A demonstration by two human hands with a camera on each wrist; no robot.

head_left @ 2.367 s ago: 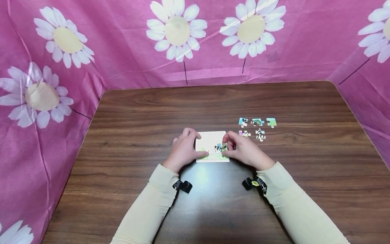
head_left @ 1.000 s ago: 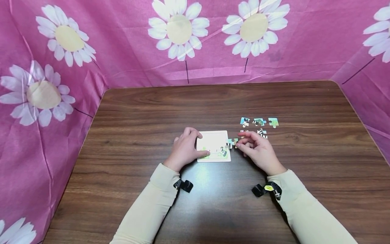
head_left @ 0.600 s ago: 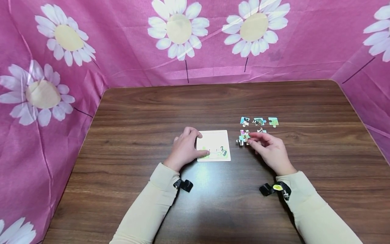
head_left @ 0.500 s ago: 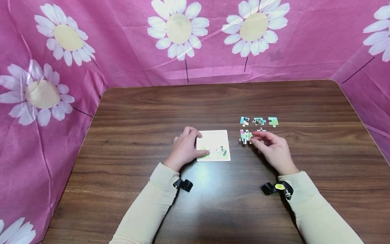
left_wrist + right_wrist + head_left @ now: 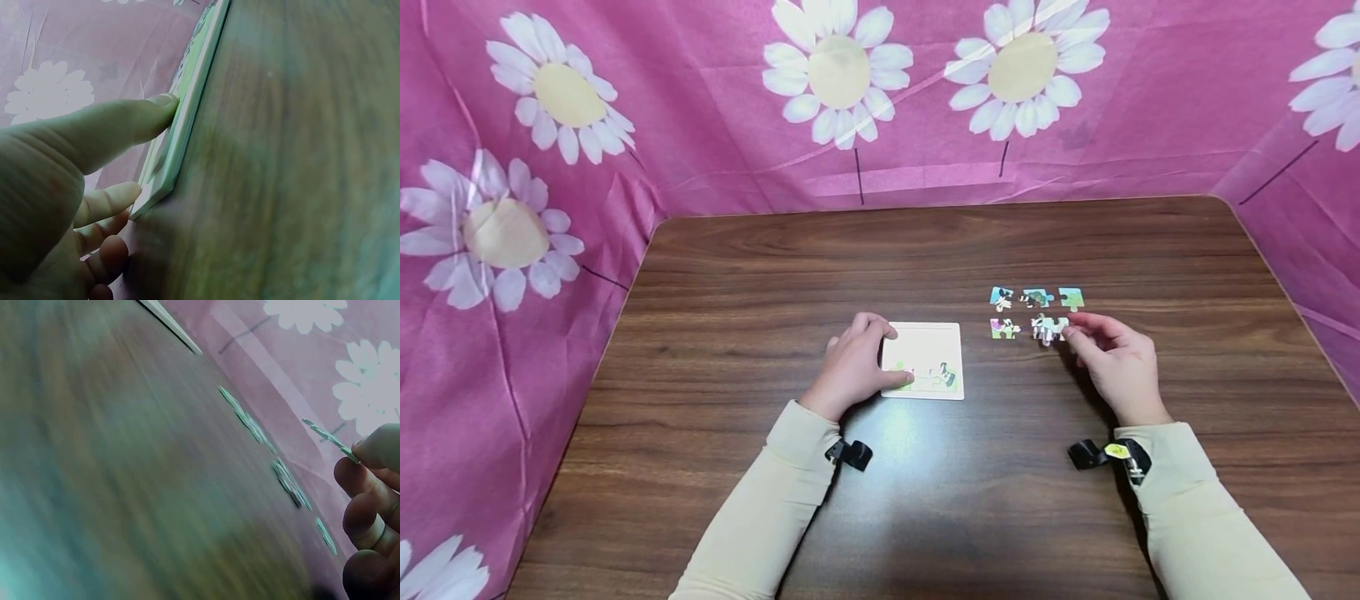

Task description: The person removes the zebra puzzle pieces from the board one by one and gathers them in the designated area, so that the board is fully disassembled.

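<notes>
Hung across the top of the frame and down both sides, a pink cloth [image 5: 715, 108] printed with white daisies [image 5: 838, 75]. Spread beneath, through the middle and bottom of the frame, a dark wood-grain table [image 5: 737, 283]. Stretched in from the lower edge, a cream left sleeve [image 5: 760, 500] and a matching right sleeve [image 5: 1210, 508]. Just left of center, the left hand [image 5: 850, 367], grip set around the left side of a jigsaw tray [image 5: 922, 343], thumb pressed on its lower left and a fingertip at its upper left corner. Right of center, the right hand [image 5: 1116, 358], grip pinching a jigsaw piece [image 5: 328, 439] between thumb and fingers. Flat on the table at center frame, the tray itself, plain cream above, with green and black-and-white artwork below. Around the wrists, low in the frame, a black left strap [image 5: 850, 454] and a black right strap [image 5: 1086, 455]. Smallest of all, right of center, loose jigsaw pieces [image 5: 1071, 298]: three in an upper row, two below. Overlapping the lower row's right-hand piece in the head view, the pinched piece; raised off the table in the right wrist view.
</notes>
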